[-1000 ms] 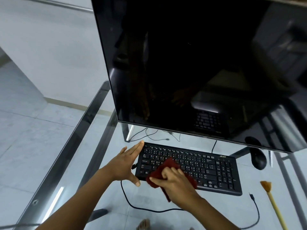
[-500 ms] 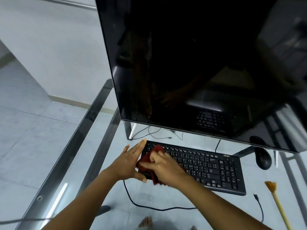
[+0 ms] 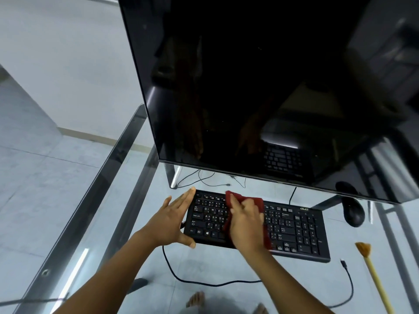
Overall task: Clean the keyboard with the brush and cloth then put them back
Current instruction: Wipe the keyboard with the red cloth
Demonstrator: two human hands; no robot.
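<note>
Head view, centre frame: wiping keyboard (image 3: 294, 230) with red cloth (image 3: 254, 201) bunched in right hand (image 3: 247, 225) fingers; left hand (image 3: 170, 220), fingers straight, bracing left end. Brush (image 3: 371, 268) idle lower right on table (image 3: 102, 191). Likely cloth stage; putting back outstanding.

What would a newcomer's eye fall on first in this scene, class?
The huge dark monitor fills the upper frame. Below it, the right hand holds a red cloth on the black keyboard, which the left hand steadies at its left end. A brush lies at the far right.
</note>
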